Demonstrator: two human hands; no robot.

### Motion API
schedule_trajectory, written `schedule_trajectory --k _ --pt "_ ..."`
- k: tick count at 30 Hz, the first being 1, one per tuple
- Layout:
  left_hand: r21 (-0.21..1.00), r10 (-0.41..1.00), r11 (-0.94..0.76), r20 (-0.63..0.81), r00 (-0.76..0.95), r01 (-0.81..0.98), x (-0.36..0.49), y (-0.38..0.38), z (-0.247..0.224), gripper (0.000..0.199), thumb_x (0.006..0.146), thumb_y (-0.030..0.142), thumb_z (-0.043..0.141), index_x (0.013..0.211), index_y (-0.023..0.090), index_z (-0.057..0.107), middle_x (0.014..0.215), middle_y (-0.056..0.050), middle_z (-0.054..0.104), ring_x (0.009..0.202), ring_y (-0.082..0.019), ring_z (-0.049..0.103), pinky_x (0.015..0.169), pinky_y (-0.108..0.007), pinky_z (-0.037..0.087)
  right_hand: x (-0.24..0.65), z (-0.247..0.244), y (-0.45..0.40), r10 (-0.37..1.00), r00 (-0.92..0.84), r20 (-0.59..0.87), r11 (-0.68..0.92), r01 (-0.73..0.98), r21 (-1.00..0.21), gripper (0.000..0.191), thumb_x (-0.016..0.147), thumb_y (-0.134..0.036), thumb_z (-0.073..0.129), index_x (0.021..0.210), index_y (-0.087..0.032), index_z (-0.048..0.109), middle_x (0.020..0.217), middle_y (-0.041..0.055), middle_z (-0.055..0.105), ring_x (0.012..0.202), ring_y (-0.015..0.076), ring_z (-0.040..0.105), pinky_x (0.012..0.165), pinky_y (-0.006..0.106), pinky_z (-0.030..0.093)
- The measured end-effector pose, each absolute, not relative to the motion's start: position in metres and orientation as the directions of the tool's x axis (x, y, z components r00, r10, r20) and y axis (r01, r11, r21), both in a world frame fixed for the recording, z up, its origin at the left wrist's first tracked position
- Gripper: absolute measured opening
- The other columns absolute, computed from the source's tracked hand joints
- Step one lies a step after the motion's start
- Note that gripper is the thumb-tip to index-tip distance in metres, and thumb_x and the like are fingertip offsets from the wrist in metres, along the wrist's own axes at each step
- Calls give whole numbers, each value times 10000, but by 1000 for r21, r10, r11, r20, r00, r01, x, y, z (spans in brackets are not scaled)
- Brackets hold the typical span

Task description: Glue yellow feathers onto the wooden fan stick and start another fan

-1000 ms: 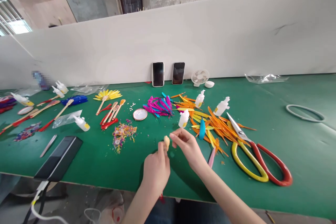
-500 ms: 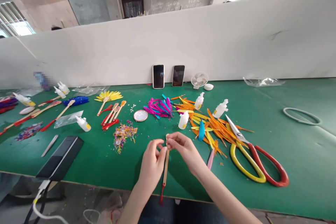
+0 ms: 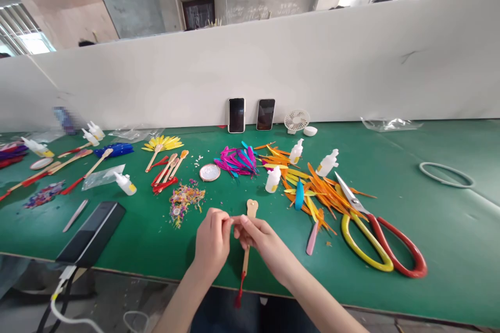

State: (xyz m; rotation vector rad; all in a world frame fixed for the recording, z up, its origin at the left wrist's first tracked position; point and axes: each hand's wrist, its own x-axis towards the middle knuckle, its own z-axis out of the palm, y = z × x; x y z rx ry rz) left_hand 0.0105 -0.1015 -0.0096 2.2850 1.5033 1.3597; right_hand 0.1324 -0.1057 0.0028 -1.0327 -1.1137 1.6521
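Observation:
A wooden stick [image 3: 252,208] with a wide, rounded head and a red tassel [image 3: 239,291] lies on the green table below my hands. My left hand [image 3: 214,234] is closed, its thumb and finger pinched near my right fingertips. My right hand [image 3: 255,234] is over the middle of the stick, fingers closed, its tips meeting the left ones. Whatever is between the fingers is too small to make out. The stick's head shows uncovered above the right hand, with a small pale spot on it.
Orange feathers [image 3: 328,187], large scissors [image 3: 359,208] and a pink tool [image 3: 312,239] lie right. Magenta feathers [image 3: 236,160], a white dish [image 3: 210,172], colourful scraps [image 3: 185,200] and a glue bottle [image 3: 273,179] are beyond my hands. A black box [image 3: 91,234] is left.
Both hands have come off the stick's head and moved toward me, the left one also leftward. The head is now uncovered, and the fingertips meet left of the stick.

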Motion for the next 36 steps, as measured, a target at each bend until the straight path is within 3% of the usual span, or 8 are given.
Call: schedule_trajectory --k 4,7,12,19,23,27,32,36 --pt "425 751 -441 657 65 790 -7 -97 -5 230 838 196 328 624 194 414 570 15 444 521 -104 443 512 -199 334 140 2 -104 956 -261 -134 -166 -108 -980 466 694 -599 439 775 -159 567 607 -7 461 475 88 406 468 233 339" --pt "330 754 -396 649 99 857 -27 -88 -1 342 838 268 355 507 197 306 473 34 346 448 -102 350 481 -221 265 151 -4 -103 992 -128 -5 20 195 -981 389 764 -497 392 797 -153 570 546 -15 439 462 106 408 453 233 330" --pt "215 827 -278 550 119 936 -57 -67 -2 339 828 339 368 526 205 296 499 31 359 454 -115 352 468 -227 250 153 -15 -112 979 -169 115 201 698 -688 234 819 -272 412 963 -172 566 599 4 563 507 143 530 481 230 341" --pt "30 888 -190 432 159 981 -77 -50 -9 200 830 190 341 651 195 430 641 -31 528 616 -169 504 565 -254 338 135 -22 -114 963 -231 135 266 890 -371 98 764 -249 542 713 -165 541 624 27 619 541 172 604 421 223 249" --pt "-102 922 -154 342 181 983 -80 -48 -6 277 850 275 353 631 185 497 589 -38 546 631 -197 518 567 -276 324 136 -30 -112 967 -175 186 238 880 -412 100 714 -90 476 669 -179 481 553 -3 582 480 146 567 415 217 230" --pt "-141 930 -135 324 175 981 -79 -48 -7 221 837 234 377 706 177 546 673 -50 580 677 -203 522 577 -277 320 142 -33 -113 974 -70 218 191 772 -607 96 684 -103 418 693 -198 427 455 -59 453 388 116 464 415 204 262" --pt "-83 935 -117 328 138 990 -81 -49 -10 161 810 219 430 691 174 529 738 -47 587 711 -198 526 601 -277 335 146 -29 -117 982 43 182 151 386 -910 46 746 -255 376 753 -211 389 446 -86 358 383 106 400 418 206 323" --pt "-90 926 -119 350 143 989 -82 -47 -9 220 829 277 400 688 181 538 766 -57 601 733 -212 533 615 -291 344 146 -27 -117 997 36 66 65 15 -998 191 764 -392 410 800 -206 388 506 -54 464 460 121 492 467 231 403"
